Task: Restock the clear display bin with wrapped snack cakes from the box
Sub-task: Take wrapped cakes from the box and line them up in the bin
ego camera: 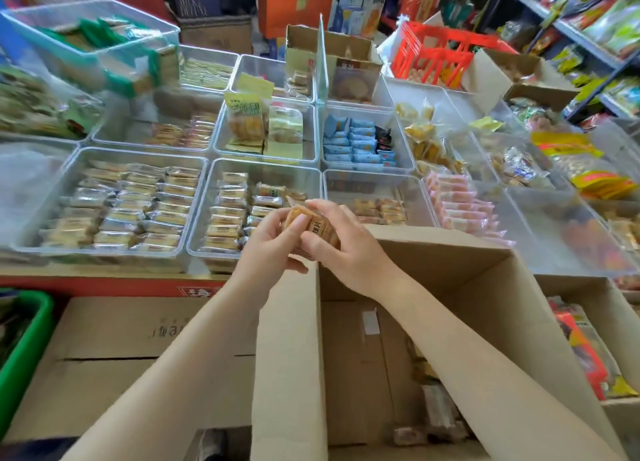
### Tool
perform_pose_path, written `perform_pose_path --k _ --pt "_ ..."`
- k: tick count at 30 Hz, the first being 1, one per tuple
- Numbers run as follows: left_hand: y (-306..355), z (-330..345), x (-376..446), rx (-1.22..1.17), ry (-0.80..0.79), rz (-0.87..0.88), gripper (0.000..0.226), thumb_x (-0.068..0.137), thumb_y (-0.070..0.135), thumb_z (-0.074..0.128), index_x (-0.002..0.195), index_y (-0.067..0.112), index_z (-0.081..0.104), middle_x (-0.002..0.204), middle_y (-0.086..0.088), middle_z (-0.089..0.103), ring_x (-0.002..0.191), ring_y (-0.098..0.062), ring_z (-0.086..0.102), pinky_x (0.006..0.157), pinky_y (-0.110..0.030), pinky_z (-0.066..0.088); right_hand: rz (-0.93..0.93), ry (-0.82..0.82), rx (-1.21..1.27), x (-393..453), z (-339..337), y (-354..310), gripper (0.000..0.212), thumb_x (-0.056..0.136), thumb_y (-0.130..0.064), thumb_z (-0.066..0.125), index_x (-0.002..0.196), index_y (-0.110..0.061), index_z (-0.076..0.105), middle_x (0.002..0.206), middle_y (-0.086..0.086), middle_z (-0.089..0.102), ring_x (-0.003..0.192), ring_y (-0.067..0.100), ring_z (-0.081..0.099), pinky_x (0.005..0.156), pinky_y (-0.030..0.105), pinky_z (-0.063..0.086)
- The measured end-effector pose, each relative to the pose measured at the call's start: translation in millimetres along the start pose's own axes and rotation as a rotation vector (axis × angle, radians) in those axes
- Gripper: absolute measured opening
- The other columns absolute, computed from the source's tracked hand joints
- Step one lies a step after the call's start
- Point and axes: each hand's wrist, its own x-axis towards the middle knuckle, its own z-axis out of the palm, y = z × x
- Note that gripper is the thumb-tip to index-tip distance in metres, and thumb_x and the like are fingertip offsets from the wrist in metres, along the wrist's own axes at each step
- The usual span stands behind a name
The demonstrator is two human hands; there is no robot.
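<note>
Hands over the box, bins behind

Both hands (304, 233) are holding 1 snack cake (313, 230) above the box (450, 287), in front of the clear display bin (254, 204) sitting between 2 other bins.

Wrapped snack cakes (313, 230): small bundle, tan cake in clear film with a dark printed label, held between both hands above the near edge of the bin. Clear display bin (204, 214): rectangular, transparent plastic, partly filled; cakes stacked in neat rows along its left side, a few loose ones further right. Box (460, 277): brown cardboard, flaps open and upright, a few wrapped cakes lying at its bottom.
</note>
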Motion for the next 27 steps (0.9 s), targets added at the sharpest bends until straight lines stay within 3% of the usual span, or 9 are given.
perform_pose_path --k 2,5,7,8,11,14,18,23,27 --pt "-1 -32 18 -0.007 -0.008 -0.007 0.023 0.103 0.022 0.056 0.125 0.014 0.059 0.090 -0.002 0.071 0.079 -0.018 0.072 0.065 -0.031 0.061 0.050 -0.037 0.032 30 11 -2 0.038 0.104 -0.034 0.051 0.140 -0.021 0.049 0.122 -0.003 0.057 0.104 0.004 0.056 0.082 0.011 0.046" --pt "-19 -81 57 0.096 0.048 0.041 0.024 0.103 0.021 0.058 0.127 0.021 0.059 0.109 -0.004 0.067 0.097 -0.019 0.069 0.073 -0.028 0.060 0.131 -0.022 -0.073 79 28 5 0.034 0.102 -0.031 0.057 0.132 -0.015 0.057 0.109 -0.003 0.061 0.093 0.008 0.056 0.074 0.013 0.043" --pt "-46 -121 91 0.397 0.162 0.099 0.036 0.101 0.027 0.059 0.137 0.023 0.054 0.126 -0.002 0.059 0.111 -0.014 0.060 0.086 -0.023 0.055 0.215 0.043 -0.095 114 39 17 0.034 0.099 -0.030 0.062 0.128 -0.015 0.059 0.111 0.001 0.063 0.098 0.015 0.058 0.082 0.028 0.048" --pt "-60 -142 107 0.603 0.194 0.097 0.046 0.100 0.032 0.058 0.143 0.022 0.049 0.137 -0.002 0.054 0.122 -0.016 0.054 0.099 -0.030 0.051 0.259 0.085 -0.094 131 43 24 0.032 0.097 -0.030 0.064 0.126 -0.017 0.058 0.113 0.002 0.063 0.100 0.018 0.059 0.086 0.035 0.050" --pt "-100 -189 142 1.096 0.147 0.014 0.071 0.097 0.041 0.056 0.158 0.017 0.029 0.164 -0.007 0.029 0.152 -0.024 0.024 0.123 -0.048 0.027 0.368 0.178 -0.166 179 54 41 0.031 0.092 -0.022 0.071 0.119 -0.021 0.056 0.117 0.001 0.057 0.103 0.017 0.056 0.088 0.032 0.045" --pt "-120 -204 160 1.311 0.030 -0.022 0.081 0.100 0.049 0.048 0.163 0.017 0.010 0.171 -0.008 0.005 0.158 -0.025 0.000 0.127 -0.049 0.013 0.424 0.233 -0.314 219 57 57 0.035 0.092 -0.020 0.071 0.124 -0.021 0.058 0.119 0.002 0.054 0.100 0.013 0.048 0.085 0.026 0.036" --pt "-134 -214 172 1.477 -0.061 -0.033 0.082 0.102 0.056 0.030 0.160 0.019 -0.015 0.165 -0.007 -0.025 0.151 -0.028 -0.027 0.128 -0.048 0.001 0.514 0.223 -0.336 264 79 86 0.036 0.093 -0.021 0.069 0.128 -0.017 0.059 0.118 0.004 0.051 0.101 0.015 0.049 0.089 0.027 0.038" --pt "-140 -215 174 1.432 -0.023 0.021 0.084 0.100 0.057 0.034 0.162 0.017 -0.006 0.167 -0.009 -0.020 0.154 -0.030 -0.021 0.126 -0.047 0.001 0.547 0.231 -0.268 297 105 119 0.032 0.097 -0.014 0.061 0.126 -0.025 0.056 0.117 0.004 0.044 0.093 0.013 0.049 0.085 0.023 0.044" --pt "-145 -215 178 1.450 -0.019 0.001 0.084 0.098 0.060 0.028 0.163 0.017 -0.004 0.167 -0.006 -0.020 0.155 -0.030 -0.019 0.125 -0.046 0.002 0.530 0.184 -0.249 309 128 141 0.033 0.102 -0.012 0.050 0.130 -0.029 0.046 0.122 0.005 0.043 0.086 0.008 0.048 0.074 0.019 0.038"
